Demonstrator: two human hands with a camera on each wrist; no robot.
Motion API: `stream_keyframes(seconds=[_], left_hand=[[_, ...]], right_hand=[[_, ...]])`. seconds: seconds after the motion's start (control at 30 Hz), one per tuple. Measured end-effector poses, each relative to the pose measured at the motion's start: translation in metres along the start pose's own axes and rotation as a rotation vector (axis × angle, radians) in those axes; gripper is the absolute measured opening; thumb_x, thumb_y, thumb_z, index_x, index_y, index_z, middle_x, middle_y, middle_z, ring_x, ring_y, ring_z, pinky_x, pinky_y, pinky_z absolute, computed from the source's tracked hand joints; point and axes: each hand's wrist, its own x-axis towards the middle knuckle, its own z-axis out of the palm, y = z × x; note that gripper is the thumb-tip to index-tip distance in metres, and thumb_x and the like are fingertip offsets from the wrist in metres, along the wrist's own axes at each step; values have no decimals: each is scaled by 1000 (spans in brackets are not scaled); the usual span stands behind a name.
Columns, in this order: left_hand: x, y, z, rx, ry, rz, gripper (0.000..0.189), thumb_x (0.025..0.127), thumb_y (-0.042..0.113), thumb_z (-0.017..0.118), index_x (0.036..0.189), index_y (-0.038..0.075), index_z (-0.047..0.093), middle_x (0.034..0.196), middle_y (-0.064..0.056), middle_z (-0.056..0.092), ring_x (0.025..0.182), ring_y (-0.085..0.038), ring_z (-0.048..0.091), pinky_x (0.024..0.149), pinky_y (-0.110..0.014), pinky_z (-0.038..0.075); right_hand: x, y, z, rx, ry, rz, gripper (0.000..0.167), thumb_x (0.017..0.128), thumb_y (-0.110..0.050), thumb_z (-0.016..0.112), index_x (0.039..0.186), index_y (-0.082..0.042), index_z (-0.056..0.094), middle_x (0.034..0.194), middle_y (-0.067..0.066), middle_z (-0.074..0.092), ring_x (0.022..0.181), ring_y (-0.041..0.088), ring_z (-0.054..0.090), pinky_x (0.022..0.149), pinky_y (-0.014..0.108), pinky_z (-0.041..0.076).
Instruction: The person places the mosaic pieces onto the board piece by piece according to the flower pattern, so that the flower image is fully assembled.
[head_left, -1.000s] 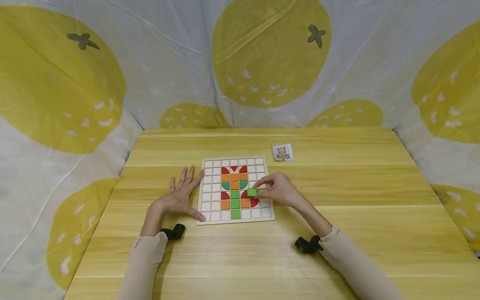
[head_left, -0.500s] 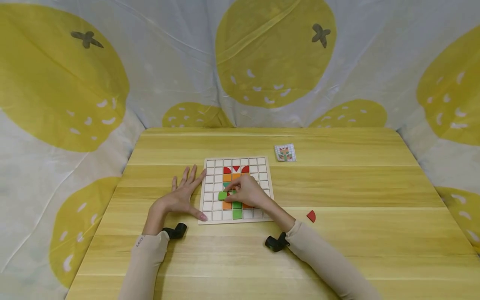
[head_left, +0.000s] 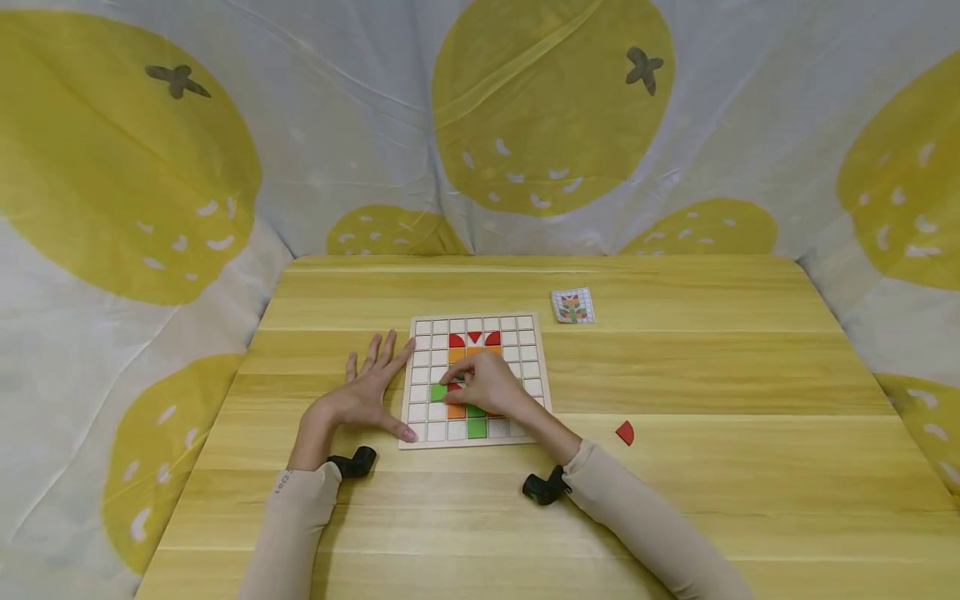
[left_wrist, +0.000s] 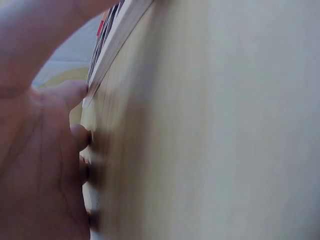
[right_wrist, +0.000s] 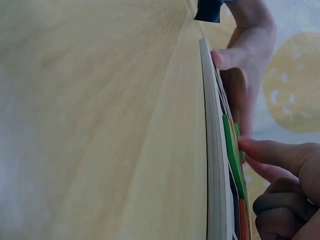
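A wooden grid board [head_left: 408, 417] lies on the table with a flower pattern of red, orange and green pieces on it. My right hand [head_left: 491, 387] reaches over the board, thumb and forefinger pinching the right edge of a light green square tile [head_left: 437, 392] at a left cell of the grid. It hides the middle of the pattern. A bit of green [head_left: 520, 384] shows to its right. My left hand [head_left: 360, 400] is spread along the board's left side, thumb on the lower left corner and forefinger at the upper edge, as the left wrist view [left_wrist: 40, 150] confirms for the hand.
A red quarter-circle piece [head_left: 626, 432] lies on the table right of the board. A small paper card [head_left: 573, 306] with a printed flower pattern lies behind the board to the right. A patterned cloth [head_left: 360, 125] hangs behind the table [head_left: 712, 350].
My right hand has crossed leftward over the board with a green square tile, now down at a left cell. The red quarter-circle piece on the table has come into view. My left hand stays put.
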Motion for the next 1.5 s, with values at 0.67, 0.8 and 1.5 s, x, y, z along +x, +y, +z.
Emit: stream_keyframes(seconds=[0.67,0.8,1.5], left_hand=[[2,-1,1,10,2,-9,149,62,57,95,168,16,0,171,-23,-22,156,-46,-27,117,-76,-17],[2,-1,0,11,0,-14,149,61,57,96,168,17,-1,171,-22,-22,157,-45,-27,118,-75,-18],[2,-1,1,-1,6,-10,149,61,56,96,168,16,1,171,-23,-21,157,-45,-26,117,-77,-18]], right_hand=[[2,-5,6,18,15,31,16,80,-11,88,95,-9,82,53,-7,43,50,7,38,48,19,28],[-7,1,-5,30,1,25,17,84,-14,86,99,-8,82,52,-7,39,49,7,34,50,20,27],[-107,83,-142,25,-13,93,22,93,-16,78,113,-7,78,61,-6,28,55,6,25,56,22,32]])
